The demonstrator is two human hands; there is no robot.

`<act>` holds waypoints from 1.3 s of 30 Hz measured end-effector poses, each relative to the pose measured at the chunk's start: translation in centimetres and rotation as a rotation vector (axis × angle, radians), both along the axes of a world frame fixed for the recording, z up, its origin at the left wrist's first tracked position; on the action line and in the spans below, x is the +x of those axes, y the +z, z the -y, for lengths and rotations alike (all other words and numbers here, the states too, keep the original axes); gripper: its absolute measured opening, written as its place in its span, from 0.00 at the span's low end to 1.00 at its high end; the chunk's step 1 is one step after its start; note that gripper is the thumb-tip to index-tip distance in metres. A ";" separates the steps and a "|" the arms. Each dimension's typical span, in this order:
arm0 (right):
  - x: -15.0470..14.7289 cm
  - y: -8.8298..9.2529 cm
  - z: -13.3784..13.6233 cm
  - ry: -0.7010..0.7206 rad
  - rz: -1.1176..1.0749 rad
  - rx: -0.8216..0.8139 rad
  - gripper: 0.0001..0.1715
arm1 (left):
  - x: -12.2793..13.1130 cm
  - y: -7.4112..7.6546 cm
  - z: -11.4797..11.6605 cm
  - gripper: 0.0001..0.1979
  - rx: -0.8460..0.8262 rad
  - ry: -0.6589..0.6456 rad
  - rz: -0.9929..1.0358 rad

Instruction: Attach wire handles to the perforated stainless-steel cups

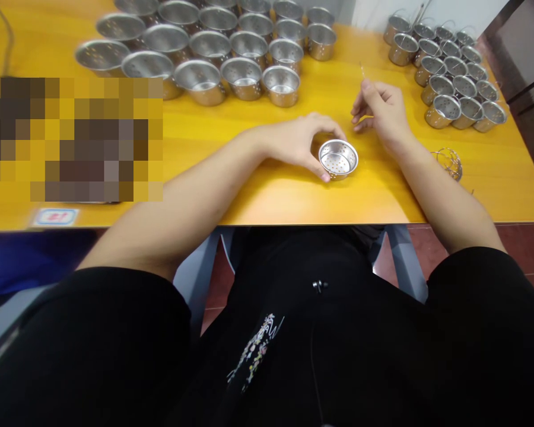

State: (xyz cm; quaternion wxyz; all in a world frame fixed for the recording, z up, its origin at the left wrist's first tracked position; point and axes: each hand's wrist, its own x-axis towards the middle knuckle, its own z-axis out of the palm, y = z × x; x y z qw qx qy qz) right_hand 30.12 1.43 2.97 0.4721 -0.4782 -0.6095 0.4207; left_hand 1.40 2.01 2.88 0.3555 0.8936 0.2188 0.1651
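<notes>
A small perforated metal cup (338,160) stands upright near the table's front edge, its open top facing up. My left hand (305,142) curls round its left side, with the thumb at the near rim and the fingers at the far rim. To the right and a little farther back, my right hand (380,112) is closed in a pinch. A thin wire (362,70) sticks up from its fingertips; the wire's lower part is hidden by the fingers. Beside my right forearm lies a small heap of bent wire handles (449,163), partly covered by the arm.
Rows of perforated metal cups without handles (244,80) fill the back left of the yellow table (267,201). Cups with wire handles (442,111) stand grouped at the back right. A pixelated patch hides the left side. A label (56,217) sits at the front left edge.
</notes>
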 end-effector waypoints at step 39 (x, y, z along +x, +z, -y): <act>-1.0 -0.2 1.2 0.273 -0.010 0.024 0.49 | 1.1 -1.2 -1.3 0.58 -0.104 0.195 0.221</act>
